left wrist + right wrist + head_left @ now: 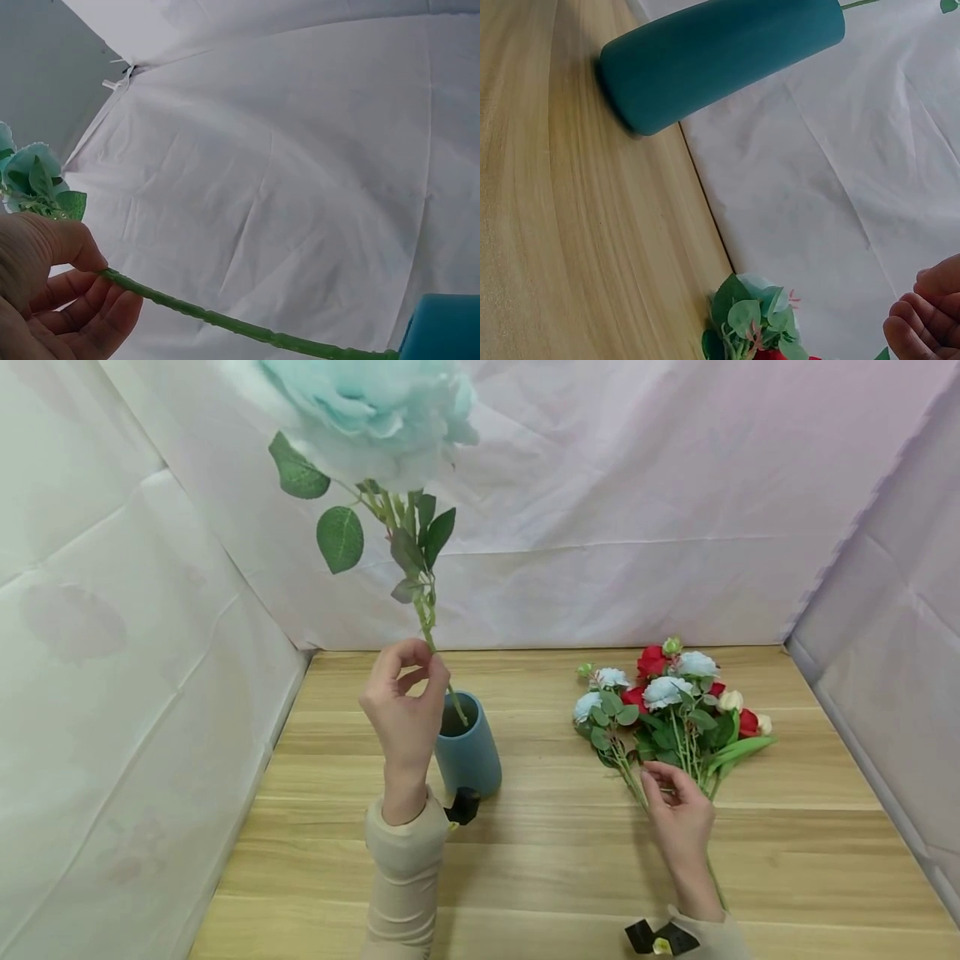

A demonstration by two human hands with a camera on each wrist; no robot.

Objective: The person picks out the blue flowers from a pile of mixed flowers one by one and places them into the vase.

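Note:
My left hand pinches the green stem of a large pale-blue artificial flower between thumb and forefinger. Its blossom is up high, partly cut off by the head view's top edge, and the stem's lower end reaches into the mouth of a blue vase. In the left wrist view the stem slants down to the vase's rim. My right hand, fingers loosely bent and with nothing visible in them, hovers over the stems of a bunch of artificial flowers lying on the table.
Red roses, white tulips and light-blue blossoms make up the bunch on the right of the wooden table. White cloth walls enclose the table at the back and both sides.

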